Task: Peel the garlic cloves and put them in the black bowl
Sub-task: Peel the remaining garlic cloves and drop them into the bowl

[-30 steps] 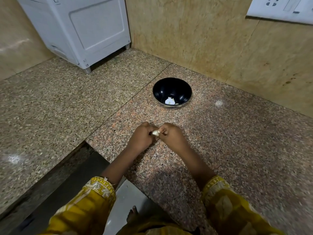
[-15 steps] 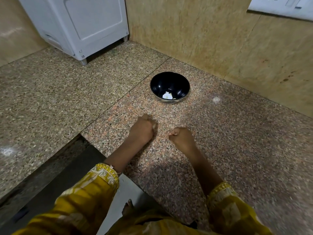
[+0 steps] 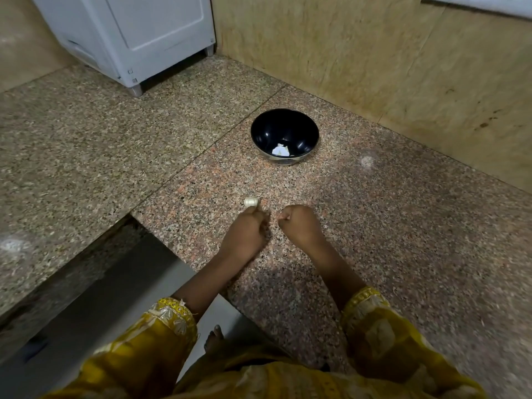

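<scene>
We see the left hand with its grip pinched on a pale garlic clove low over the granite table, well short of the black bowl holding white bits, while the right hand just beside it is curled tight, nothing visible in it.
</scene>
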